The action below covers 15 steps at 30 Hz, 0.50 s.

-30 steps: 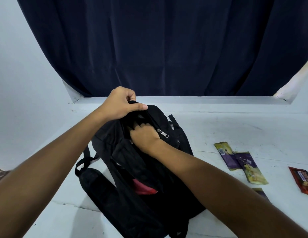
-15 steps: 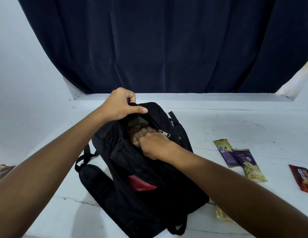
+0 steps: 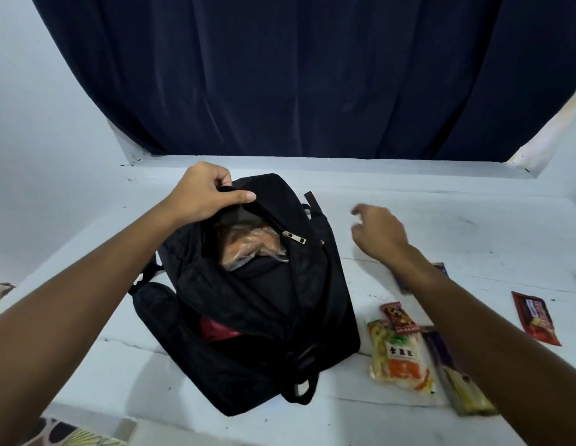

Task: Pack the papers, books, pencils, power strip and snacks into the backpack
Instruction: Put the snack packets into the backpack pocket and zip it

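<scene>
Pinching the far rim of the black backpack (image 3: 248,317), the left hand (image 3: 203,194) holds its grip shut there, likely to keep the mouth open over a clear snack bag (image 3: 248,244) inside. Right of it, the right hand (image 3: 378,231) hovers empty, fingers loosely spread, above the tabletop (image 3: 441,220); snack packets (image 3: 399,358) lie near right.

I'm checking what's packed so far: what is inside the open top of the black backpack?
A clear plastic packet with orange contents lies in the backpack mouth, which the left hand holds open. Anything deeper is hidden by the packet and dark fabric.
</scene>
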Tool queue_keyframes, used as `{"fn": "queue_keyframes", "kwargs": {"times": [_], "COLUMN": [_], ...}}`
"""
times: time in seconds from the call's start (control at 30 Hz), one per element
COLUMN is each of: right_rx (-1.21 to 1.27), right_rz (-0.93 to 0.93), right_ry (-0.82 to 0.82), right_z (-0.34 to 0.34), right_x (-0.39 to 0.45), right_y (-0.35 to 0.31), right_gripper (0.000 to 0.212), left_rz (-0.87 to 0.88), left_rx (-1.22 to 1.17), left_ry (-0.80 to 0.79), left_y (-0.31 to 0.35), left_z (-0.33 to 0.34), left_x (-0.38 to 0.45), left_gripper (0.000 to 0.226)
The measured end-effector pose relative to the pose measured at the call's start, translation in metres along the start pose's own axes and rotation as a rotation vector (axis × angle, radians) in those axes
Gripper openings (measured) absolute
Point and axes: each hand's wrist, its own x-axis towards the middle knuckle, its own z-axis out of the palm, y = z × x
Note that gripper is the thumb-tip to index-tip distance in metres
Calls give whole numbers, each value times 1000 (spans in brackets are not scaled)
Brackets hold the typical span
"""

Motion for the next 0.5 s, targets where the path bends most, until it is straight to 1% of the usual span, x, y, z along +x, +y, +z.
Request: {"fn": "queue_keyframes", "kwargs": {"times": [0.03, 0.07, 0.1, 0.13, 0.17, 0.23, 0.33, 0.37, 0.43, 0.5], "right_rx": [-206, -353, -430, -442, -428, -454, -663, -688, -636, -476], "right_rz": [127, 244, 343, 410, 432, 383, 193, 142, 82, 39], "right_ry": [-117, -236, -318, -356, -348, -283, -155, -129, -85, -6], "right_z": [10, 20, 31, 41, 50, 58, 58, 57, 55, 52], "right_x": [2, 0, -5, -10, -14, -19, -20, -20, -17, -14], "right_y": [24, 43, 57, 68, 74, 75, 72, 71, 69, 63], "right_gripper": [41, 45, 49, 52, 55, 54, 54, 51, 44, 40], "left_rz": [-5, -8, -7, -5, -9, -23, -34, -38, -48, -50], "left_rx": [-7, -9, -8, -6, -7, -14, -17, -16, -13, -15], "left_ry": [7, 14, 23, 33, 42, 53, 61, 61, 63, 65], "left_y": [0, 1, 1, 0, 0, -2, -2, -1, 0, 0], "left_z": [1, 3, 4, 6, 7, 8, 8, 8, 8, 8], "left_x": [-1, -2, -3, -3, -4, -6, -8, -8, -9, -10], "left_gripper": [53, 53, 53, 53, 53, 53, 52, 52, 52, 52]}}
